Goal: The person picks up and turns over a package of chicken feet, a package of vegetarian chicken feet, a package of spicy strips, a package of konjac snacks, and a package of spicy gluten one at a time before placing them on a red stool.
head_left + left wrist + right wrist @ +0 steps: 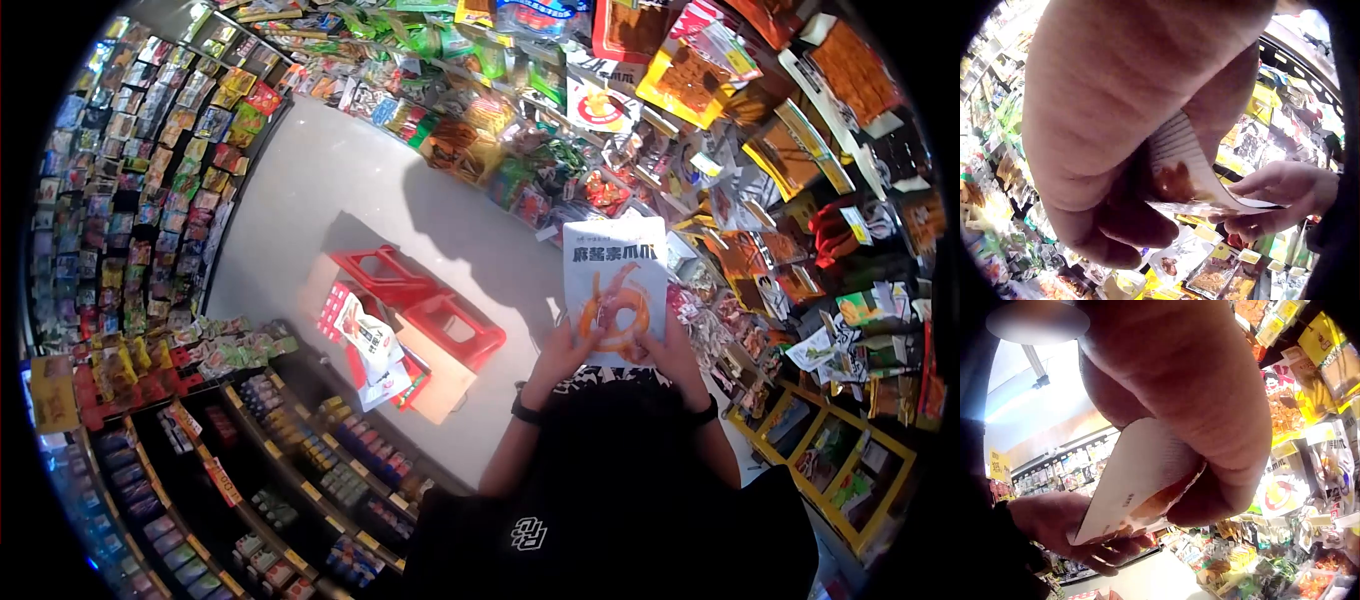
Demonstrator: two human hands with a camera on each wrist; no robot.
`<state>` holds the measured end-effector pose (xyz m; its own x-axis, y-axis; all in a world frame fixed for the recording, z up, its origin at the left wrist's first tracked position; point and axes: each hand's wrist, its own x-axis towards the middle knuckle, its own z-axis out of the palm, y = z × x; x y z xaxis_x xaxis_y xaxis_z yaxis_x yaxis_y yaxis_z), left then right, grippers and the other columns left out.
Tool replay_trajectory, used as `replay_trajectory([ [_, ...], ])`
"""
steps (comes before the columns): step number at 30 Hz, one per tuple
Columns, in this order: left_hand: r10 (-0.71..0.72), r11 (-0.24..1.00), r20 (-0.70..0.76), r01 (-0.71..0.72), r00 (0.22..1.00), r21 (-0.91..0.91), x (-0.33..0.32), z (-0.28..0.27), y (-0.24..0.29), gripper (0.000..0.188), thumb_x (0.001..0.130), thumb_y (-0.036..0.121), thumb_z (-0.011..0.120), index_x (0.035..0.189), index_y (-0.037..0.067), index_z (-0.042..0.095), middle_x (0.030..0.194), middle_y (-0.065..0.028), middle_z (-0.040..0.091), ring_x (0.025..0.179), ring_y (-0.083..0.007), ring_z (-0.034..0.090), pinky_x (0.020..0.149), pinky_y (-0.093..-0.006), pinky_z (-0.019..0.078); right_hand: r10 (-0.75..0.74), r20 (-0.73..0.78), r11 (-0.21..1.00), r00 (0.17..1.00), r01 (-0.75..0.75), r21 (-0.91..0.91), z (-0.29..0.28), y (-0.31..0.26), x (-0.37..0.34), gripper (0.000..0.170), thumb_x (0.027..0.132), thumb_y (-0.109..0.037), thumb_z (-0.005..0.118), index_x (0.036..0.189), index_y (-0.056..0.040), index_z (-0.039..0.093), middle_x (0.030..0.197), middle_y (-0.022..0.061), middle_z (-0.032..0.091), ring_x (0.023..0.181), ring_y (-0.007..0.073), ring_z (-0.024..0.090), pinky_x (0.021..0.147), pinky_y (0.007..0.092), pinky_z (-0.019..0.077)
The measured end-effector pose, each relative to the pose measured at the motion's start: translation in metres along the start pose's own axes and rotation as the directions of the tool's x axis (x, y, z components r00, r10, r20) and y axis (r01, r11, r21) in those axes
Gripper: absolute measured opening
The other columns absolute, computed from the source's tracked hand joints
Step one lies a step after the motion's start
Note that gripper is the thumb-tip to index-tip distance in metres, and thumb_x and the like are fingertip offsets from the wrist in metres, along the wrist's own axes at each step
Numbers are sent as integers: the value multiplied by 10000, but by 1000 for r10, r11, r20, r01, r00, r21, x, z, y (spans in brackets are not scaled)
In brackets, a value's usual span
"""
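Both hands hold a white snack bag (612,255) upright in front of the chest, its printed front with orange food pictures facing up to the head view. My left hand (562,362) grips the lower left edge, thumb on the front. The right hand (676,362) grips the lower right edge in the same way. In the left wrist view the bag (1179,150) bends between the hands, and the left fingers curl beneath it. The right wrist view shows the bag's pale side (1129,469) and the curled right fingers.
Hanging snack packets (690,60) crowd the racks ahead and to the right. On the grey floor (310,180) at left lies a red plastic frame (385,275) beside cardboard (440,385) and white packets (378,345). Stocked shelves (330,450) line the left side; a yellow-framed bin (835,470) stands at right.
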<state>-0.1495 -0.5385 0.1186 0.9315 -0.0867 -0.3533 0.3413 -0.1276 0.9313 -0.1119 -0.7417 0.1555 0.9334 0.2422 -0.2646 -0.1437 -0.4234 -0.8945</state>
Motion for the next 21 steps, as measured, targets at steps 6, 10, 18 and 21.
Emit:
replay_trajectory([
  [6,-15,1000,16,15,1000,10,48,-23,12,460,876,257,605,1209,-33,476,1099,-129,607,986,-188,586,834,-319,474,-1,61,997,998,-4,76,-4,5,66,457,813,-110,598,1217,27,434,1052,175,588,896,220,615,764,338,493],
  [10,-59,989,-3,59,998,132,89,-29,10,462,871,259,612,1216,-18,477,1098,-131,607,986,-197,588,839,-325,471,101,51,930,994,-112,351,10,46,112,465,806,-93,591,1229,21,435,1039,156,603,888,192,613,742,323,495],
  [18,-80,986,15,76,997,152,148,-28,8,468,880,292,590,1220,-12,481,1104,-123,602,1008,-194,576,853,-324,455,55,-37,943,998,-40,331,1,65,166,435,775,-76,599,1183,23,488,939,123,635,810,163,630,696,286,515],
  [21,-101,983,42,93,994,162,162,-36,0,476,872,277,607,1224,-15,476,1102,-120,598,1014,-187,567,861,-318,450,156,-6,909,988,-142,391,-3,59,185,412,746,-78,623,1131,30,524,916,133,642,798,177,637,681,287,513],
])
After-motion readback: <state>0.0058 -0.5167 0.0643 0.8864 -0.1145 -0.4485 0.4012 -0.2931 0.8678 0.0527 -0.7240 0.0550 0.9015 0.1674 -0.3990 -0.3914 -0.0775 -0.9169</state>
